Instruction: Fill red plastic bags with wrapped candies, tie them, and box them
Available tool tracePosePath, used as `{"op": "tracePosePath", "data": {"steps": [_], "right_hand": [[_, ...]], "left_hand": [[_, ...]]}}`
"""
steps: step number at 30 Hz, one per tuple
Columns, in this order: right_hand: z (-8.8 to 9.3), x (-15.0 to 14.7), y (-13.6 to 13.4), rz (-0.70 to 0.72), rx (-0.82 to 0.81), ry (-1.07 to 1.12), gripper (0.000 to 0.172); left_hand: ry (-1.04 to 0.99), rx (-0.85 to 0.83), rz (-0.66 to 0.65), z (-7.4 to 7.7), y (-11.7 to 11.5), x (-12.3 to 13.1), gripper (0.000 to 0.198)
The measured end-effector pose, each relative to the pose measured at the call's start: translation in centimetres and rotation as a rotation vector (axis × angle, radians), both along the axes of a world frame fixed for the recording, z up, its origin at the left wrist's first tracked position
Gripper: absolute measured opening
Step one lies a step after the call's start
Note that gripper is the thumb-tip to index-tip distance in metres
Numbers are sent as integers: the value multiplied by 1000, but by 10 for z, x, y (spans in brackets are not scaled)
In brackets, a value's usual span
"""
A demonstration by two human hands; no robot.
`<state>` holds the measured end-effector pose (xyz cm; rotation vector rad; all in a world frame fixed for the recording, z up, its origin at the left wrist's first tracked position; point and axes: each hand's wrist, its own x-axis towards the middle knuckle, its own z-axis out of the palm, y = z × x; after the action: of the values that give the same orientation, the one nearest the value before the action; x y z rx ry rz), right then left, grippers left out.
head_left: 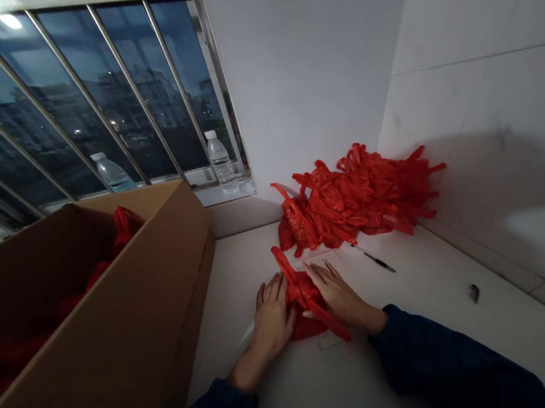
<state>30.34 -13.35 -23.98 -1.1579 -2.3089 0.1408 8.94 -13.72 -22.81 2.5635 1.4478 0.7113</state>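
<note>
A small red plastic bag [305, 328] lies on the white tabletop, its handles gathered in a knot or twist and two loose ends sticking out. My left hand [271, 314] rests against its left side, open, with the fingers stretched out. On the opposite side, my right hand [337, 292] is also open and lies along the bag's edge, fingers extended. What the bag contains is hidden. Partly under it is a pale sheet or card [328, 340]. Just behind my hands is a heap of similar red plastic bags [352, 197], many with handle ends poking out.
A large open cardboard box [133, 329] with red bags [122, 227] inside stands at left. A black pen [379, 261] and a small dark object [474, 292] lie to the right. Clear bottles [221, 164] stand by the barred window. Walls bound the table behind and right.
</note>
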Motion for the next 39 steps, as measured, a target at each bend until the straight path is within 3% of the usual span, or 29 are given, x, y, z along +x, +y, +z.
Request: {"op": "tracePosePath", "data": {"steps": [3, 8, 14, 20, 25, 30, 33, 35, 39], "right_hand": [[-4, -4, -3, -13, 63, -58, 97], [-18, -14, 0, -65, -27, -142, 87], [-33, -16, 3, -92, -18, -111, 77], [-35, -18, 4, -87, -11, -114, 75], [-29, -15, 2, -71, -41, -71, 73], [-1, 0, -3, 26, -99, 203, 54], [25, 7, -16, 38, -104, 318, 28], [43, 6, -32, 28, -149, 391, 20], [68, -5, -74, 55, -295, 529, 36]], "left_hand": [[-3, 22, -22, -3, -3, 1, 67], [67, -78, 22, -19, 1, 9, 56], [98, -53, 11, -36, 7, 9, 49], [10, -12, -15, -39, 9, 10, 45], [-151, -66, -46, -34, 8, 9, 39], [-335, -61, -97, -9, 0, 2, 34], [-510, -137, -202, 23, -20, 1, 31], [-526, -210, -292, 49, -40, 3, 32], [-417, -340, -286, 96, -85, 6, 72]]}}
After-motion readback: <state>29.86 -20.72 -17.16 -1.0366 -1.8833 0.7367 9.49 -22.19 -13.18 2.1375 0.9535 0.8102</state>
